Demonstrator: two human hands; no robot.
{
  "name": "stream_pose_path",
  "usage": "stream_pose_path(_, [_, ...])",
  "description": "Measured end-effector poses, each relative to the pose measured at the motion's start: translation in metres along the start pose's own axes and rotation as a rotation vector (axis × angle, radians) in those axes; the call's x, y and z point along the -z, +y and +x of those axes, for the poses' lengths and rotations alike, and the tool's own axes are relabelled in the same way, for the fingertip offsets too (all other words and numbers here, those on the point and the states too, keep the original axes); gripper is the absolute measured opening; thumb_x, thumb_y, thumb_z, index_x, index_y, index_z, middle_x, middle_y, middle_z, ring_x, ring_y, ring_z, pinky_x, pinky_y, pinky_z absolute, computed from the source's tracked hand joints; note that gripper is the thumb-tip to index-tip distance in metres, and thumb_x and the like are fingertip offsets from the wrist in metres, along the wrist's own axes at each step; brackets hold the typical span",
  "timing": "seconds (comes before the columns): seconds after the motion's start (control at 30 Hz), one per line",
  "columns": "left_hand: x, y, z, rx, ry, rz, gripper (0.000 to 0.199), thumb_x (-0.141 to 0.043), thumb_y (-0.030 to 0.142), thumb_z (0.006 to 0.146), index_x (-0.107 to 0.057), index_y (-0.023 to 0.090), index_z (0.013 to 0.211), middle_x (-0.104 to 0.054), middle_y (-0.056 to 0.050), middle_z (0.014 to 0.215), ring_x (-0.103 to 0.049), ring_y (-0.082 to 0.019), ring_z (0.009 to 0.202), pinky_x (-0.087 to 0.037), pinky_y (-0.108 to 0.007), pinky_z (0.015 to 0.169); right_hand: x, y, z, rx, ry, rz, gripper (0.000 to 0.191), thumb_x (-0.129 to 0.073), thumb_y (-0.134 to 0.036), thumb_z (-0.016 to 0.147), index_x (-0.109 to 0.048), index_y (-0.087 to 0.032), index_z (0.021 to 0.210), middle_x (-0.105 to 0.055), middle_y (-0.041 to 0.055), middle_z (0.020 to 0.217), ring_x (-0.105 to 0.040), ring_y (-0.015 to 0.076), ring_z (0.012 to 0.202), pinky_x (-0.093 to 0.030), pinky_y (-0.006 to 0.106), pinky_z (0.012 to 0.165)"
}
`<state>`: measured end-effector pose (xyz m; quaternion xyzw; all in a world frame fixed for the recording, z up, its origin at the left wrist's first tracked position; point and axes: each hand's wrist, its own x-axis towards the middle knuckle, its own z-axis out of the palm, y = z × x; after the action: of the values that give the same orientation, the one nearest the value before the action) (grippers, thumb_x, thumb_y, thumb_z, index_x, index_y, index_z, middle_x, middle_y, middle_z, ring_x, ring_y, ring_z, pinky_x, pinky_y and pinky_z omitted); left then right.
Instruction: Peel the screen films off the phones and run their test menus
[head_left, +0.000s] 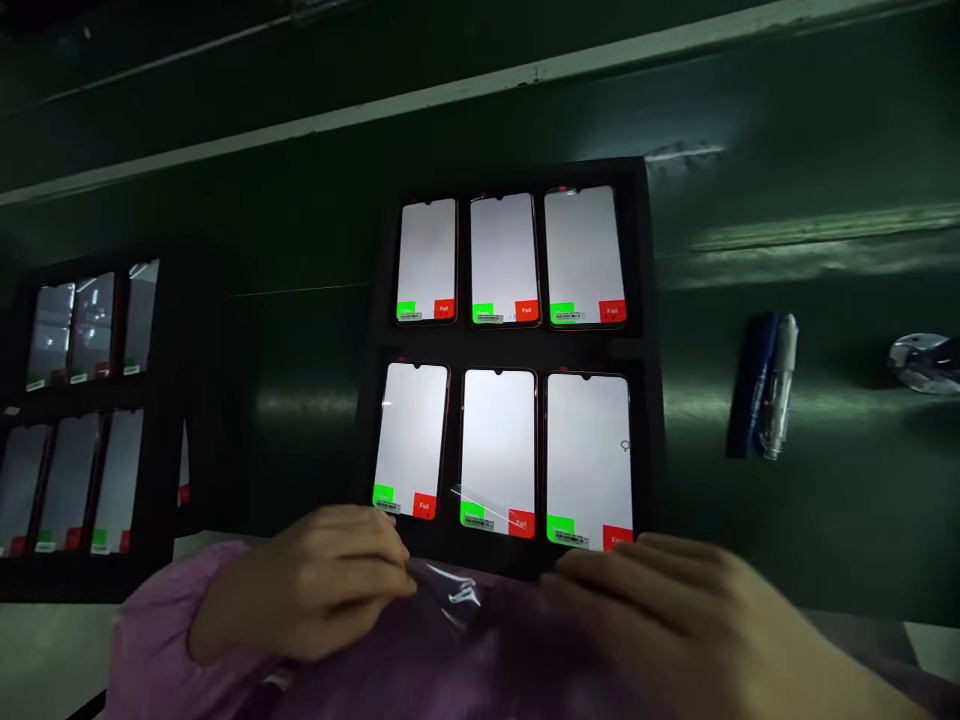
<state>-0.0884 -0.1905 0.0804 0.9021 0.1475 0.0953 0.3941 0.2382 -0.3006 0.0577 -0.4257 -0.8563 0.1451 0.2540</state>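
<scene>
Lit phones (498,440) lie face up in two rows in a black tray (510,348), their white screens showing green and red "Fail" corner boxes. At the tray's near edge, my left hand (322,580) pinches a shiny clear plastic film (454,592). A thin transparent edge also crosses the bottom of the middle near phone; whether it belongs to the same film I cannot tell. My right hand (660,610) is closed just below the near right phone, fingers curled and slightly blurred. What it holds, if anything, is hidden.
Another black tray (79,400) of lit phones sits at the left. On the green tabletop (847,520) to the right lie a dark blue pen-shaped object (752,385) and a clear pen (781,388). A shiny transparent object (924,362) is at the far right edge.
</scene>
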Motion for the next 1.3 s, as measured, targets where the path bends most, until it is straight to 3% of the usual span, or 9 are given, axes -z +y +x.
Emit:
stream_pose_path(0.1, [0.028,-0.023,0.007,0.029,0.059,0.06,0.023,-0.06,0.003,0.094,-0.072,0.021,0.103,-0.079,0.0,0.094,-0.077,-0.016,0.101,-0.051,-0.046,0.12,-0.018,-0.013,0.012,0.095,-0.064,-0.097,0.024,-0.052,-0.01,0.101,-0.074,-0.019,0.106,-0.07,0.0007,0.088,-0.055,0.013,0.06,-0.041,0.033,0.051])
stream_pose_path(0.2, [0.043,-0.045,0.019,0.026,0.111,0.087,0.021,-0.064,0.003,0.092,-0.071,0.023,0.099,-0.079,0.003,0.095,-0.076,-0.018,0.111,-0.039,-0.054,0.128,-0.028,-0.012,0.018,0.116,-0.074,-0.22,0.018,-0.058,-0.008,0.095,-0.073,-0.017,0.092,-0.066,0.0016,0.088,-0.05,0.0141,0.061,-0.036,0.035,0.049])
stream_pose_path(0.4, [0.044,-0.073,0.044,-0.039,0.138,0.044,0.016,-0.067,0.008,0.092,-0.071,0.023,0.097,-0.078,0.001,0.097,-0.074,-0.021,0.109,-0.04,-0.056,0.124,-0.029,-0.005,0.023,0.097,-0.055,-0.266,0.021,-0.061,-0.006,0.091,-0.066,-0.018,0.075,-0.065,0.0044,0.089,-0.047,0.0145,0.068,-0.034,0.035,0.053])
stream_pose_path(0.53, [0.039,-0.09,0.054,0.097,0.305,0.428,0.017,-0.064,0.017,0.096,-0.076,0.023,0.107,-0.072,-0.006,0.106,-0.069,-0.024,0.103,-0.047,-0.057,0.112,-0.03,0.005,0.036,0.118,-0.045,-0.249,0.021,-0.059,-0.006,0.093,-0.067,-0.017,0.078,-0.064,0.003,0.084,-0.048,0.0142,0.066,-0.034,0.035,0.052])
stream_pose_path(0.63, [0.034,-0.105,0.057,0.249,0.335,0.682,0.025,-0.06,0.024,0.1,-0.077,0.02,0.118,-0.068,-0.012,0.112,-0.063,-0.029,0.106,-0.049,-0.058,0.103,-0.028,0.031,0.056,0.096,-0.021,-0.183,0.021,-0.055,-0.006,0.099,-0.07,-0.018,0.088,-0.062,-0.001,0.077,-0.049,0.0106,0.059,-0.037,0.032,0.052])
stream_pose_path(0.77, [0.032,-0.115,0.057,0.203,0.382,0.657,0.024,-0.056,0.021,0.102,-0.078,0.019,0.111,-0.067,-0.01,0.109,-0.062,-0.027,0.104,-0.051,-0.052,0.101,-0.019,0.073,0.084,-0.256,0.185,0.06,0.012,-0.063,-0.016,0.1,-0.07,-0.022,0.092,-0.065,-0.0009,0.079,-0.055,0.0092,0.061,-0.04,0.027,0.051])
stream_pose_path(0.9, [0.033,-0.115,0.054,0.194,0.41,0.635,0.021,-0.06,0.024,0.1,-0.077,0.019,0.111,-0.068,-0.01,0.11,-0.064,-0.027,0.107,-0.053,-0.047,0.097,-0.008,0.087,0.093,-0.608,0.362,0.314,0.006,-0.067,-0.024,0.099,-0.065,-0.026,0.094,-0.063,0.0,0.076,-0.055,0.0129,0.058,-0.042,0.031,0.049])
stream_pose_path(1.13, [0.034,-0.115,0.055,0.19,0.497,0.539,0.011,-0.069,0.022,0.097,-0.08,0.024,0.099,-0.075,-0.005,0.107,-0.071,-0.026,0.106,-0.055,-0.048,0.099,-0.005,0.07,0.084,-0.734,0.461,0.462,0.015,-0.073,-0.038,0.094,-0.064,-0.026,0.091,-0.065,0.0008,0.091,-0.066,0.0173,0.078,-0.05,0.034,0.06])
stream_pose_path(1.3, [0.032,-0.083,0.043,0.137,0.484,0.315,0.007,-0.073,0.016,0.094,-0.075,0.021,0.09,-0.08,-0.001,0.097,-0.077,-0.021,0.1,-0.061,-0.039,0.095,-0.003,0.056,0.079,-0.806,0.311,0.412,0.019,-0.066,-0.051,0.097,-0.059,-0.034,0.092,-0.068,0.0021,0.105,-0.063,0.0207,0.073,-0.051,0.043,0.058])
